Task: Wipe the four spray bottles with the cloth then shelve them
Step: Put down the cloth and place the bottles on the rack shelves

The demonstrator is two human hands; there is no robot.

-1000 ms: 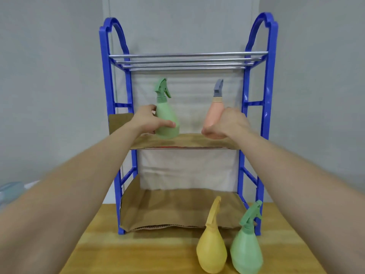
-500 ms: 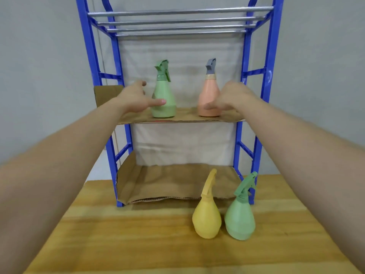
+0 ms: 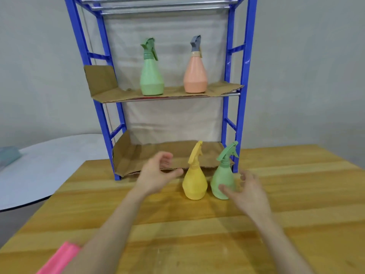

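Yellow bottle [image 3: 194, 184] and green bottle [image 3: 224, 179] stand between two spread, empty hands, left hand [image 3: 158, 175], right hand [image 3: 247, 191].

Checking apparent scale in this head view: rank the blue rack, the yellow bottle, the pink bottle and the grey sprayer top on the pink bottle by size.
1. Blue rack, by far largest.
2. Yellow bottle and pink bottle: look alike; the yellow one stands nearer the camera, so unranked.
3. Grey sprayer top, smallest.

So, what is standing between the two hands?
In the head view, the yellow bottle and the green bottle stand between the left hand and right hand.
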